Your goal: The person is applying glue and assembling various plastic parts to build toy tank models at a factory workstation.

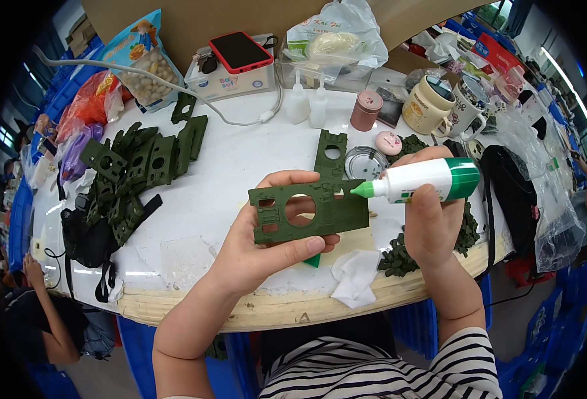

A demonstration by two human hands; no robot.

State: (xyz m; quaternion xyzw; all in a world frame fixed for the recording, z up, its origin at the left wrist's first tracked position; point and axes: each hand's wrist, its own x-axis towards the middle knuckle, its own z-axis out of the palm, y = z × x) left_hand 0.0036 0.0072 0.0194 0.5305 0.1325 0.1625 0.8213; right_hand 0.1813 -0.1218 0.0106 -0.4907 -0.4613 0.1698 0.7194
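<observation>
My left hand grips a dark green plastic model hull plate with a large round hole and small square openings. Its fingers are behind the plate and its thumb lies along the lower edge. Wrapped in my right hand is a white glue bottle with a green base, tilted sideways. Its bright green nozzle meets the plate's upper right part in the picture; whether it touches, I cannot tell. Another green hull plate lies just beyond the held one.
Stacked green hull plates cover the table's left side. Small dark green parts lie by my right wrist, near a crumpled white tissue. Farther back stand squeeze bottles, a pink canister, a cream mug and a red-cased phone.
</observation>
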